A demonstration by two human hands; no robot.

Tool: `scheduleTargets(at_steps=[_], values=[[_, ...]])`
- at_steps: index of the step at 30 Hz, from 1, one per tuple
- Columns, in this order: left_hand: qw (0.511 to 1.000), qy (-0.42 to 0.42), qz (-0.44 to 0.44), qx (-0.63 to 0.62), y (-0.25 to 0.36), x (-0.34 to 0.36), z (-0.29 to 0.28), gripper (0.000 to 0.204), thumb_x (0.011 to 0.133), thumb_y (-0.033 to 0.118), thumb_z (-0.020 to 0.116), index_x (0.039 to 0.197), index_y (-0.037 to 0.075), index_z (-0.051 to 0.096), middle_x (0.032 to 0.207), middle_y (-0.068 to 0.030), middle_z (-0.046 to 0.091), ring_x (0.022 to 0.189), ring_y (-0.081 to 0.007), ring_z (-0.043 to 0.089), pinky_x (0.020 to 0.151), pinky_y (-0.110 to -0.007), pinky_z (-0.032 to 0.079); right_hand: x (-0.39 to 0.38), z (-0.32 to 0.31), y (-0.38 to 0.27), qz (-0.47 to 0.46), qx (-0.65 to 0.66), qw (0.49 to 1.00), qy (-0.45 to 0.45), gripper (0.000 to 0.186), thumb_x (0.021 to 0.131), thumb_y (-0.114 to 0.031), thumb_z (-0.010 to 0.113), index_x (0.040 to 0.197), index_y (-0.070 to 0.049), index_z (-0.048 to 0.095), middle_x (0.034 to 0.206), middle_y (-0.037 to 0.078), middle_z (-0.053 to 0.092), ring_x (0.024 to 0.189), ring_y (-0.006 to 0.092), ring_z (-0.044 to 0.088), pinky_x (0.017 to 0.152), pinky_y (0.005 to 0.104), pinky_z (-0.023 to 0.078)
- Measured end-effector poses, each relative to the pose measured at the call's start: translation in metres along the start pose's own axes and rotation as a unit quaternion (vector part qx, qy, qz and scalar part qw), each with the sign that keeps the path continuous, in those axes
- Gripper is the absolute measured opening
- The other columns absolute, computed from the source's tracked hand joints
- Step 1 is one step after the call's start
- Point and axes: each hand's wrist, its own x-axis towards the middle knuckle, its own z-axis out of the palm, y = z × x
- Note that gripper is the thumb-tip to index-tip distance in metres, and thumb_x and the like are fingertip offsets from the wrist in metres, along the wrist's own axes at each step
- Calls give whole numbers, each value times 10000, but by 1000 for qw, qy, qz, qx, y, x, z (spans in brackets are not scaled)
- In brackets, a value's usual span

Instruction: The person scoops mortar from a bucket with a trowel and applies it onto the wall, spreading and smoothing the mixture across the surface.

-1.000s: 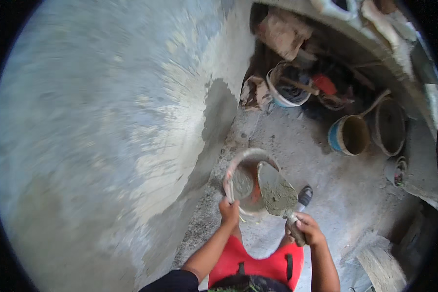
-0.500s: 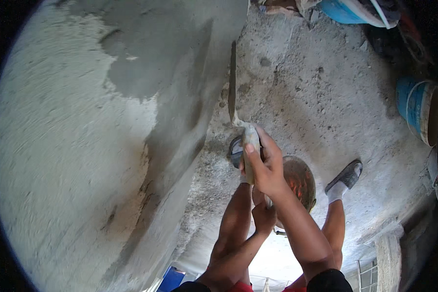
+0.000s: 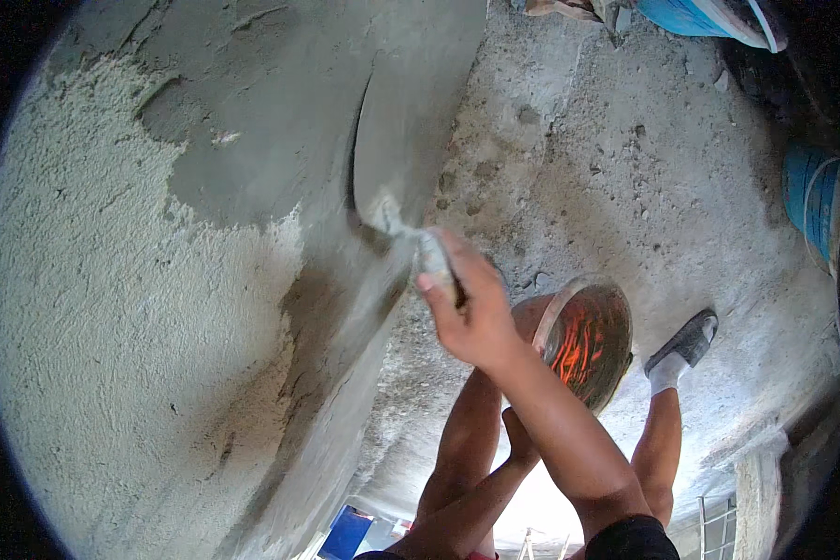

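My right hand (image 3: 476,313) is wrapped round the handle of a trowel (image 3: 433,259), its thumb laid along the grip. The blade lies against the wet grey plaster on the wall (image 3: 261,159), with a dark line along its left edge. A bucket (image 3: 557,308), tilted, with a worn inside showing orange streaks, is just beyond my right forearm. My left hand (image 3: 518,437) is low beside the bucket, under the right forearm. Its fingers are mostly hidden, so whether it grips the bucket does not show.
Rough pale wall surface (image 3: 112,308) borders the smooth plaster. A blue bucket (image 3: 686,17) stands at the far right and another blue bucket (image 3: 807,201) at the right edge. My slippered foot (image 3: 689,341) stands on the gritty concrete floor (image 3: 569,177).
My right hand has swung the trowel left, from above the floor by the wall's base onto the plaster. More of the bucket's inside shows now.
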Motion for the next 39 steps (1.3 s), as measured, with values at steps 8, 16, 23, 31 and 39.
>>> scheduleTargets(at_steps=[8, 16, 23, 31, 39], values=[[987, -34, 25, 153, -19, -2, 5, 209, 852, 245, 727, 753, 85, 636, 714, -101, 676, 700, -271, 659, 622, -437, 470, -50, -17, -9, 183, 199, 961, -53, 456, 995, -147, 622, 1383, 71, 523, 1093, 186, 680, 1015, 253, 648, 926, 369, 501], [985, -23, -169, -34, 32, 0, 5, 178, 925, 200, 679, 871, 31, 664, 763, -66, 693, 738, -164, 649, 631, -354, 489, 7, 31, -29, 43, 120, 992, 26, 411, 997, -146, 620, 1332, 80, 546, 1089, 235, 679, 1039, 337, 684, 919, 405, 514], [954, -6, -291, -69, 28, 0, -13, 293, 929, 216, 732, 1117, -8, 712, 906, -134, 748, 803, -188, 684, 756, -405, 541, -27, 13, -55, 107, 200, 974, 15, 352, 995, -127, 625, 1285, 65, 564, 962, 185, 686, 848, 318, 676, 795, 407, 524], [953, 43, -256, -157, 3, -10, 23, 148, 890, 79, 702, 980, -39, 696, 850, -63, 712, 775, -132, 629, 698, -348, 510, -28, 29, -72, 1, 161, 987, -8, 454, 955, -90, 655, 1372, 30, 521, 1101, 263, 660, 971, 419, 670, 876, 414, 531], [976, 92, -143, -139, 10, -6, 24, 57, 846, 20, 708, 900, 25, 693, 770, -2, 675, 651, -115, 593, 615, -302, 482, -198, -175, -47, 356, 205, 891, -191, 422, 949, -65, 669, 1348, 4, 548, 892, 30, 649, 725, 119, 636, 667, 282, 543]])
